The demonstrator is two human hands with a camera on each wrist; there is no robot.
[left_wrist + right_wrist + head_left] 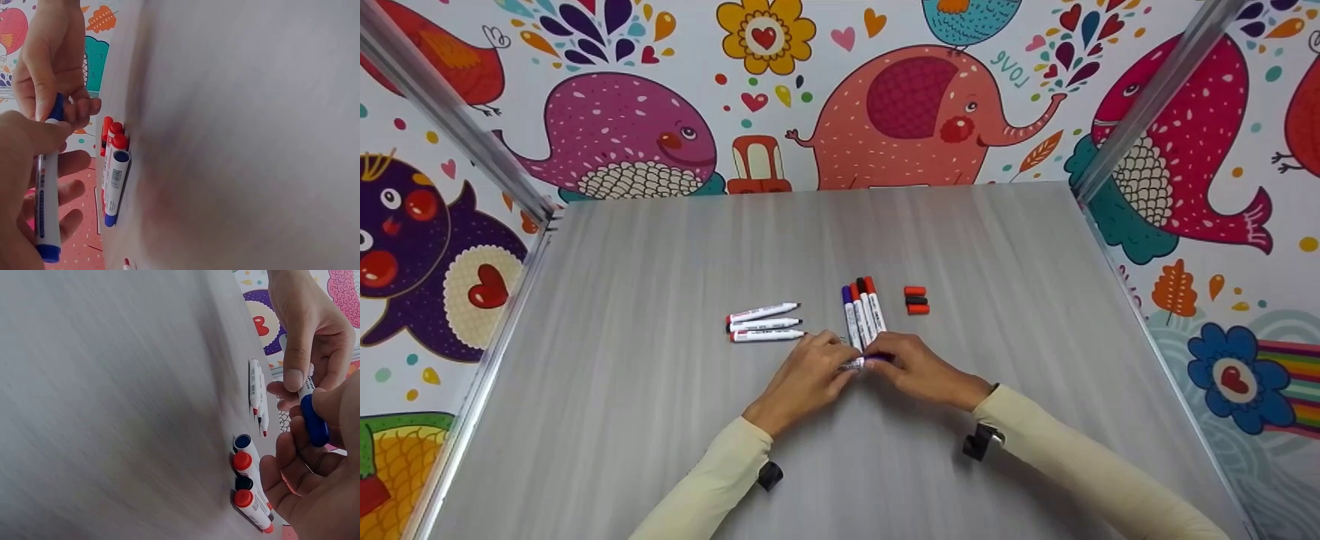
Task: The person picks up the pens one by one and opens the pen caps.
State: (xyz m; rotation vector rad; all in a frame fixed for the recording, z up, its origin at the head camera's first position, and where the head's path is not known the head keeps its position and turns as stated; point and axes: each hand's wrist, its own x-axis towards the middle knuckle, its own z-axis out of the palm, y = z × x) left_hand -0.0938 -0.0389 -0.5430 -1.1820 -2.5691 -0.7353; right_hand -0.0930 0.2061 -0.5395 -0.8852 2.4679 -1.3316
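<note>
A white marker (48, 197) with a blue end plug is held in both hands above the table's middle. My left hand (806, 371) grips its white barrel between thumb and fingers. My right hand (919, 369) pinches the blue cap (314, 422), which meets the barrel's other end. Just beyond the hands, several capped markers (864, 313) with blue, red and black caps lie side by side. Three uncapped markers (765, 325) lie left of them, tips toward the right. To the right, three loose caps (916, 301), two red and one black, lie in a short column.
The grey wood-grain table (660, 247) has metal edging along its left side (480, 360). Walls with printed cartoon animals, among them an elephant (900, 112), stand behind and at both sides. Metal posts (1155, 97) rise at the back corners.
</note>
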